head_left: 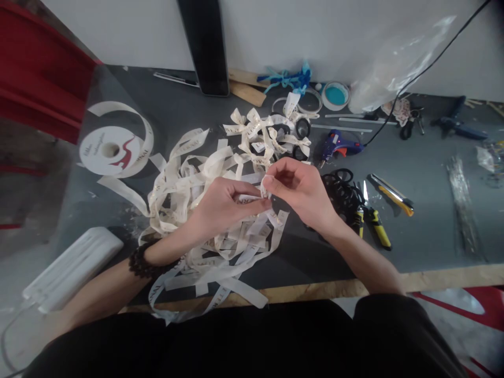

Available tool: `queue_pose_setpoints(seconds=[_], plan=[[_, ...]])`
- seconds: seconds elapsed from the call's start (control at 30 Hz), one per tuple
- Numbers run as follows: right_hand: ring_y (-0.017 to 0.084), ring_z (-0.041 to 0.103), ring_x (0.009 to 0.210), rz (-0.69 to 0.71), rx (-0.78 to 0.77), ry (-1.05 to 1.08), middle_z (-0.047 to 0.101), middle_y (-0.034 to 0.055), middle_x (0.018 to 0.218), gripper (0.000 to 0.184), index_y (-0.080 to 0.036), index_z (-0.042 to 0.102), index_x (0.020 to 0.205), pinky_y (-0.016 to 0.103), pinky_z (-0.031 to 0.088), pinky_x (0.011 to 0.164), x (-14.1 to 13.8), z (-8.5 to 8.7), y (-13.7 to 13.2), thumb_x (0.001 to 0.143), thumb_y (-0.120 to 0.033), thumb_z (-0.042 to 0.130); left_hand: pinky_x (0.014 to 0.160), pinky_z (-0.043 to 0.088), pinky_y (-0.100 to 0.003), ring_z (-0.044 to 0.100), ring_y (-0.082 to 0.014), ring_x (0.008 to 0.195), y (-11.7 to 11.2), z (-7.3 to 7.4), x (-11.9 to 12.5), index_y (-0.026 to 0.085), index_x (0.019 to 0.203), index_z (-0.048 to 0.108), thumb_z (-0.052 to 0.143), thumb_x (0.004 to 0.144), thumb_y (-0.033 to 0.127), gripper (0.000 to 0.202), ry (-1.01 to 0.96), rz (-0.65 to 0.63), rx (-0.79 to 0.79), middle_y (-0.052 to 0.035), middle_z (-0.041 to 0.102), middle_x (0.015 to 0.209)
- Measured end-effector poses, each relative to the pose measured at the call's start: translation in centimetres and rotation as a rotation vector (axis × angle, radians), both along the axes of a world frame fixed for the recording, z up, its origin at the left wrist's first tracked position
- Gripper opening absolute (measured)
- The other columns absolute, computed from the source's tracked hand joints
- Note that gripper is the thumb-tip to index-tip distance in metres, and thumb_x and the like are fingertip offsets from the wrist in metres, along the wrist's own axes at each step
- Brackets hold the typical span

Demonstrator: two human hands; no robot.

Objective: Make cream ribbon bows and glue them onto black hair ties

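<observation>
Between both hands (301,190) sits a pinched ribbon (264,188).

my left forearm (104,283) angled up from lower left, my right forearm (366,254) angled in from lower right, my left hand (226,202) in a thumb-and-finger pinch, my right hand (301,186) with index finger arched above thumb, fingertips of both hands close together

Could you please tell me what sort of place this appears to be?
Probably a craft workshop: the table holds a glue gun, a ribbon spool and a cluster of ribbon bows.
</observation>
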State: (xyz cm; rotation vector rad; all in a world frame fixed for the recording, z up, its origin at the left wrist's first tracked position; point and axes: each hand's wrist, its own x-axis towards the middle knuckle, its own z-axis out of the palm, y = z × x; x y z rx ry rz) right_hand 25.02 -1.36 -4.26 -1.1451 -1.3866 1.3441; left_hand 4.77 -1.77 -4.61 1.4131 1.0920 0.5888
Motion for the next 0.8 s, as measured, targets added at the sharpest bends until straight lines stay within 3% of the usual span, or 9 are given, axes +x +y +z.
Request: queue_pose_setpoints(seconds=[0.27, 0.4, 0.5, 0.57, 0.7, 0.8], plan=[[0.012, 0.063, 0.067, -0.037, 0.047, -0.088, 0.071, -0.0006, 0.076, 0.035, -0.018, 0.071, 0.084, 0.025, 0.053, 0.062, 0.1, 0.4, -0.3, 0.084, -0.049, 0.087, 0.073, 0.058, -0.029, 0.075, -0.0193, 0.077, -0.8, -0.5, 0.9, 0.027, 0.081, 0.087, 0.088, 0.082, 0.033, 0.006, -0.09, 0.018, -0.168, -0.0013, 0.082, 0.079], [0.013, 0.066, 0.072, -0.04, 0.051, -0.115, 0.073, 0.0009, 0.081, 0.037, -0.019, 0.071, 0.088, 0.026, 0.055, 0.067, 0.3, 0.2, -0.1, 0.087, -0.053, 0.083, 0.072, 0.059, -0.027, 0.076, -0.0189, 0.078, -1.3, -0.1, 1.2, 0.025, 0.082, 0.085, 0.087, 0.084, 0.034, 0.01, -0.106, 0.032, -0.145, -0.0018, 0.082, 0.081], [0.016, 0.071, 0.078, 0.026, 0.037, -0.204, 0.078, 0.0032, 0.088, 0.042, -0.019, 0.074, 0.108, 0.028, 0.056, 0.071, 0.9, 0.3, 0.1, 0.095, -0.059, 0.073, 0.066, 0.056, -0.026, 0.072, -0.0166, 0.072, -1.1, 0.1, 1.1, 0.022, 0.083, 0.082, 0.082, 0.09, 0.039, 0.018, -0.055, 0.157, -0.01, -0.0023, 0.079, 0.079], [0.017, 0.072, 0.075, 0.099, 0.006, -0.265, 0.079, 0.0039, 0.086, 0.045, -0.019, 0.076, 0.108, 0.028, 0.055, 0.067, 1.2, 0.7, 0.2, 0.1, -0.061, 0.064, 0.065, 0.056, -0.027, 0.069, -0.0165, 0.07, -0.8, 0.0, 0.9, 0.02, 0.079, 0.077, 0.08, 0.092, 0.043, 0.027, -0.047, 0.269, 0.042, -0.0025, 0.075, 0.075], [0.018, 0.074, 0.076, 0.072, 0.031, -0.312, 0.081, 0.0047, 0.09, 0.033, -0.019, 0.08, 0.097, 0.029, 0.057, 0.068, 1.1, 1.0, 0.3, 0.093, -0.052, 0.077, 0.073, 0.059, -0.032, 0.073, -0.0202, 0.08, -0.2, -0.8, 0.8, 0.02, 0.089, 0.075, 0.08, 0.091, 0.048, 0.029, -0.196, 0.386, 0.02, -0.0043, 0.076, 0.085], [0.018, 0.075, 0.076, 0.026, 0.025, -0.275, 0.081, 0.0045, 0.088, 0.028, -0.019, 0.08, 0.096, 0.03, 0.058, 0.07, 0.8, 0.7, 0.3, 0.09, -0.045, 0.081, 0.078, 0.06, -0.035, 0.075, -0.0236, 0.09, -0.1, -1.2, 0.8, 0.021, 0.094, 0.079, 0.086, 0.085, 0.047, 0.028, -0.264, 0.378, -0.008, -0.0049, 0.078, 0.091]])
